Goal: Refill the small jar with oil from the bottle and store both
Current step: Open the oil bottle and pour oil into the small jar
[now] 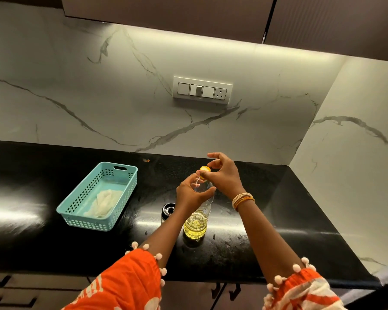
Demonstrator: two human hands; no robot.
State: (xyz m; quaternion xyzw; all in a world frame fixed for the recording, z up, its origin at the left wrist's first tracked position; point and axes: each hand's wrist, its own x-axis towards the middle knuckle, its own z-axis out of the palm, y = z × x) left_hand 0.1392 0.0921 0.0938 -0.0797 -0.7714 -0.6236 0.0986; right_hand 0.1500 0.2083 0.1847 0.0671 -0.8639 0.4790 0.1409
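Observation:
A clear plastic oil bottle (197, 222) stands upright on the black counter, with yellow oil filling its lower part. My left hand (192, 193) wraps around the bottle's upper body. My right hand (222, 175) pinches the yellow cap (205, 168) on the bottle's neck with thumb and fingers. A small jar with a dark top (168, 210) stands just left of the bottle, partly hidden behind my left wrist.
A teal perforated basket (75, 211) holding a crumpled white cloth (103, 203) sits to the left on the black counter (278, 198). A marble backsplash with a switch panel (202, 90) rises behind. Dark cabinets hang overhead, and drawers sit below the counter edge.

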